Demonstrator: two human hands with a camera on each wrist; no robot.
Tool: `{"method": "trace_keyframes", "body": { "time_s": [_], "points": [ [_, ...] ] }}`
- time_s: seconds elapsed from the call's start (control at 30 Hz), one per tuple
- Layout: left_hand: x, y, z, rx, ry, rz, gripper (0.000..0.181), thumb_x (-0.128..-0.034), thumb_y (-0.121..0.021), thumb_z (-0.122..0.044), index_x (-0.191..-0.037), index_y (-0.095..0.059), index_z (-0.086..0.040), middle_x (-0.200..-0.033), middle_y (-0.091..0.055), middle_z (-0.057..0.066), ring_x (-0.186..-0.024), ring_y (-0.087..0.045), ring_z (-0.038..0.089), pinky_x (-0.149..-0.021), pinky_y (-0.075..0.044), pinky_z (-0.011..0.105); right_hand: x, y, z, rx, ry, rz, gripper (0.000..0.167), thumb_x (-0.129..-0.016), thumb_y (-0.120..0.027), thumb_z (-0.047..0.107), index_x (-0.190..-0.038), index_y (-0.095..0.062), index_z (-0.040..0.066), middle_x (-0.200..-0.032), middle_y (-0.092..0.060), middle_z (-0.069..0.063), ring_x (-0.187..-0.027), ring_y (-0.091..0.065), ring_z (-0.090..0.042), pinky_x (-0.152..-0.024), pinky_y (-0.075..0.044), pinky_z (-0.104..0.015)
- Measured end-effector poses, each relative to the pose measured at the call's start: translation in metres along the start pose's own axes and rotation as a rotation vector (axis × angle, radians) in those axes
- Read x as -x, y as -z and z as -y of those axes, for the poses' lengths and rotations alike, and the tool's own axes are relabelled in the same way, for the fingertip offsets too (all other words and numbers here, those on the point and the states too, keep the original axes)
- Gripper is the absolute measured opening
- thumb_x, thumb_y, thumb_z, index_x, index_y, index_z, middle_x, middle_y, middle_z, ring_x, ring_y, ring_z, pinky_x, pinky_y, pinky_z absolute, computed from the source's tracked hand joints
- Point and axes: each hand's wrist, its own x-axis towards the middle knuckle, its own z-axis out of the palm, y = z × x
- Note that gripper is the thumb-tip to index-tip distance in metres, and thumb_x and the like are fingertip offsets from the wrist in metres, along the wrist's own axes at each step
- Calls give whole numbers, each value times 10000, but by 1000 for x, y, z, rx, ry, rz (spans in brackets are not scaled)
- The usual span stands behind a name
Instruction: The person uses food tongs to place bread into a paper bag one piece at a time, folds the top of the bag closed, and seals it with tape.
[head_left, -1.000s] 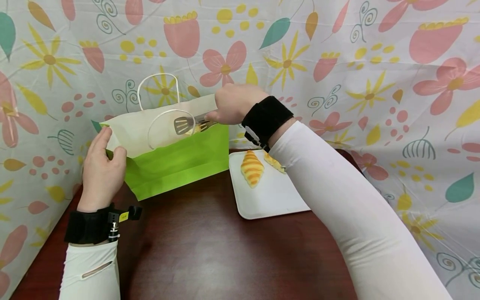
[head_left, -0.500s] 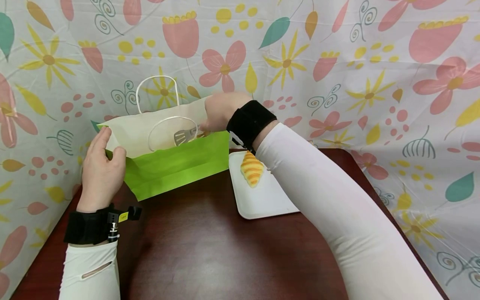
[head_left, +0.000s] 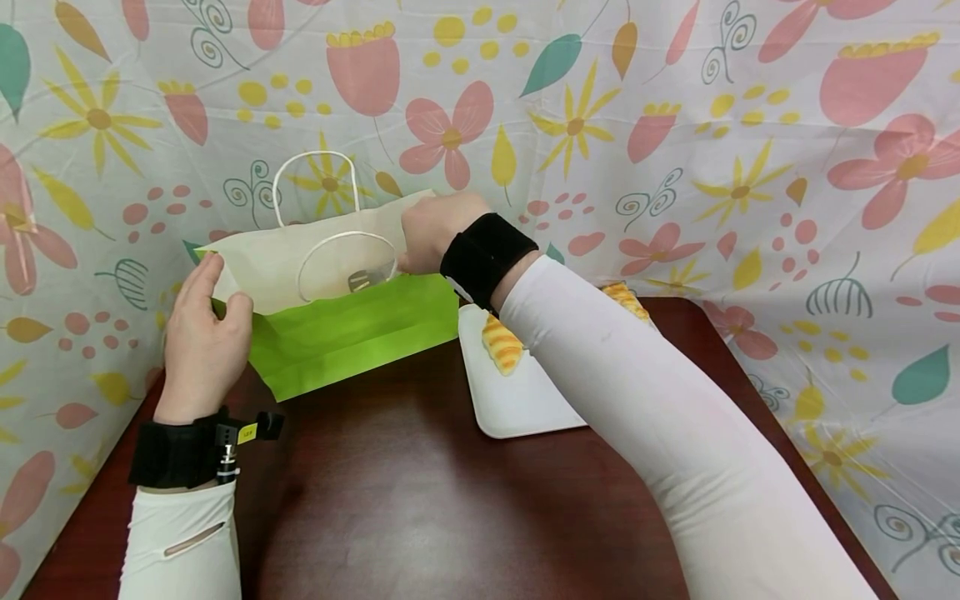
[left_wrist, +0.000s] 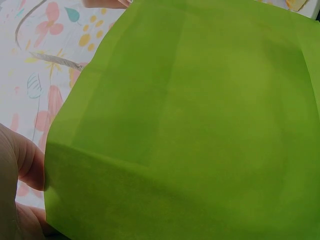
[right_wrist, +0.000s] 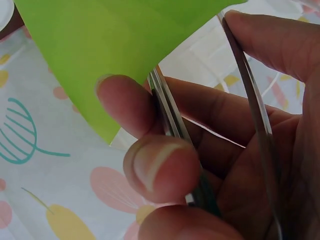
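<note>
In the head view a green paper bag (head_left: 352, 333) with a cream inside and white handles stands on the table at left. My left hand (head_left: 206, 337) holds its left edge between thumb and fingers. My right hand (head_left: 442, 232) is at the bag's right end, gripping metal food tongs (head_left: 360, 280). Only part of their slotted head shows inside the bag, behind the front handle. In the right wrist view the two arms of the tongs stand apart, with my thumb (right_wrist: 275, 42) on one and fingers around the other. The bag's front hides what lies deeper inside.
A white tray (head_left: 510, 408) lies right of the bag, partly under my right forearm. On it are a striped, golden pastry (head_left: 502, 344) and another pastry (head_left: 626, 300) farther back. The dark wooden table (head_left: 420, 508) meets a flowered cloth behind.
My right hand has moved left and slightly down with the tongs, whose head sinks deeper into the bag. The yellow piece seen by the tongs is now hidden. My left hand stays put.
</note>
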Motion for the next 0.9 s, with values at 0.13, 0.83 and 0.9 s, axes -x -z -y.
{"method": "trace_keyframes", "body": {
  "time_s": [0.13,0.83,0.9],
  "points": [
    [-1,0,0,-4,0,4,665,-1032,-340,-204,-1691,-294,-124,-1766,-185,28,-1627,-153,279,-1295,-161,567,1,-1,-1,8,7,-7,382,-1025,-544,522,-898,-668,183,-911,-620,11,-805,-606,-197,-726,-514,-426],
    [-1,3,2,-21,6,-10,667,-1028,-342,-206,-1688,-303,-120,-1763,-198,35,-1627,-158,283,-1300,-150,560,13,1,-22,-75,36,-63,463,-1020,-529,583,-852,-657,171,-832,-565,3,-745,-588,-202,-698,-498,-416],
    [-1,3,2,-17,5,-9,666,-1028,-342,-205,-1688,-303,-122,-1763,-196,33,-1628,-157,279,-1301,-148,555,15,1,-26,-87,39,-85,477,-1022,-531,575,-819,-647,159,-796,-540,0,-730,-591,-210,-689,-500,-420]
  ]
}}
